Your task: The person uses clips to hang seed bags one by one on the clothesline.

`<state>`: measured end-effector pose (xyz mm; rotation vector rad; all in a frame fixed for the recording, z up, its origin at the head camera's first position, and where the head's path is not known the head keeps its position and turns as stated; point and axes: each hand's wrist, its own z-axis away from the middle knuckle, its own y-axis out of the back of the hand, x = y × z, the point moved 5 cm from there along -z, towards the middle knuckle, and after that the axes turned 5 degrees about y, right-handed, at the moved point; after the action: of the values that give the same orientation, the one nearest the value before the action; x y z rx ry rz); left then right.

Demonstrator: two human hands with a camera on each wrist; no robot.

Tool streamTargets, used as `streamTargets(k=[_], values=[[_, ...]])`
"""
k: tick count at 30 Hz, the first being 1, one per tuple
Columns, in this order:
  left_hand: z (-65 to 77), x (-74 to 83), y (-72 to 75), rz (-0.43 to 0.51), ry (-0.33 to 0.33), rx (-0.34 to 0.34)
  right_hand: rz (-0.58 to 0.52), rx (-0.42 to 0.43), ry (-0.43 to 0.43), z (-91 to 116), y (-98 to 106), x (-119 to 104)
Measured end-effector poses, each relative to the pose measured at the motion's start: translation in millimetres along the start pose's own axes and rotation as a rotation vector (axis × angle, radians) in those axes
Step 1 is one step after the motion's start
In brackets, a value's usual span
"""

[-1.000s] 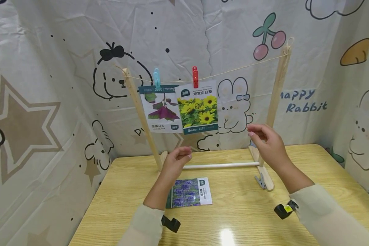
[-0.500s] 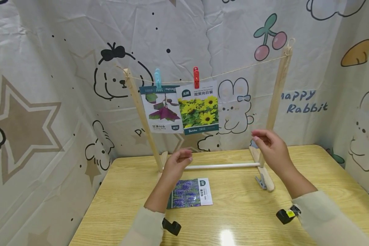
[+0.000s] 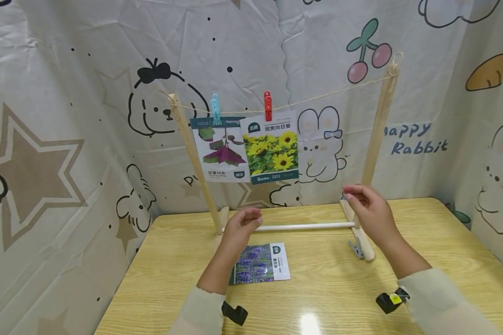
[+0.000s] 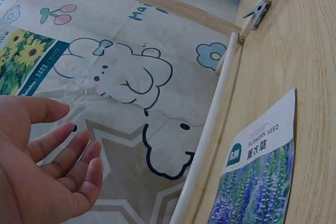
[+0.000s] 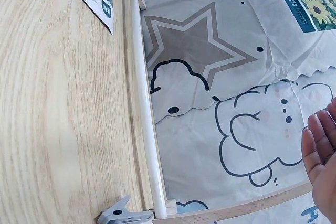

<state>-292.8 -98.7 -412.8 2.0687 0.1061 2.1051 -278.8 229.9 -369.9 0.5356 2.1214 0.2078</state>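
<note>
My left hand (image 3: 240,229) hovers over the far edge of a lavender seed packet (image 3: 260,264) lying on the table, its fingers loosely bent around nothing. Beside the stand's right post, my right hand (image 3: 374,211) is in the air, also holding nothing, fingers relaxed. A grey clothespin (image 3: 355,248) is on the right foot of the stand, below that hand. From the string (image 3: 327,94) hang two packets: one with purple leaves (image 3: 223,153), upside down under a light-blue clothespin (image 3: 215,108), and a sunflower packet (image 3: 272,151) under a red clothespin (image 3: 268,106).
Wooden posts (image 3: 379,125) carry the string, and a white rod (image 3: 306,226) joins their feet low down. A printed cloth (image 3: 251,56) hangs close behind and at both sides of the wooden table (image 3: 318,298).
My right hand has sunk a little and shifted slightly right. The left hand has dropped only a touch. The hung packets and the lavender packet stay where they were.
</note>
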Motion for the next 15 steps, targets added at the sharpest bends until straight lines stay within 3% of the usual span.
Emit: streamTargets(k=[15], values=[[5.2, -11.5, -1.7, 0.008, 0.004, -0.001, -0.069, 0.019, -0.031, 11.5, -1.3, 12.8]])
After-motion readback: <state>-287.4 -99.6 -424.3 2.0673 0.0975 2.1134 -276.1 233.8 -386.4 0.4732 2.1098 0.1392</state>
